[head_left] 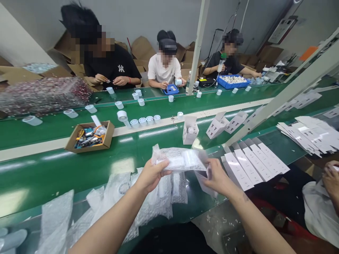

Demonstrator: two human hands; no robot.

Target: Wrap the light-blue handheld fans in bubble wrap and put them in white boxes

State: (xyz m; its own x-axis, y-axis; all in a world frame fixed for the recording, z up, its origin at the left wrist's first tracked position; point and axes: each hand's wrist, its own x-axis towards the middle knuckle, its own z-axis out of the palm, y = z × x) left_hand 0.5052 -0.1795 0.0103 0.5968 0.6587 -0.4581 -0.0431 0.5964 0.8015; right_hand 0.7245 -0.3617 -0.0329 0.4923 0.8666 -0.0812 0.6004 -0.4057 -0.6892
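Note:
My left hand (151, 175) grips the left end of a bubble-wrap pouch (174, 160), thumb on top. Through the clear film a white cylindrical piece shows faintly. The pouch lies nearly level, its right end at the raised flap of an open white carton (206, 184). Around that carton's upper edge my right hand (218, 178) is closed. Whether the pouch's end is inside the carton or only against the flap, I cannot tell. Below my left hand, several more filled bubble-wrap pouches (164, 201) lie on the green bench.
Flat-lying white cartons (254, 162) are lined up at right. Upright open cartons (190, 132) stand on the green conveyor (137, 141), beside a cardboard tray (90, 146) of tools. White cups (119, 105) line the far belt. Several people sit opposite; another person's hand (331, 180) is at right.

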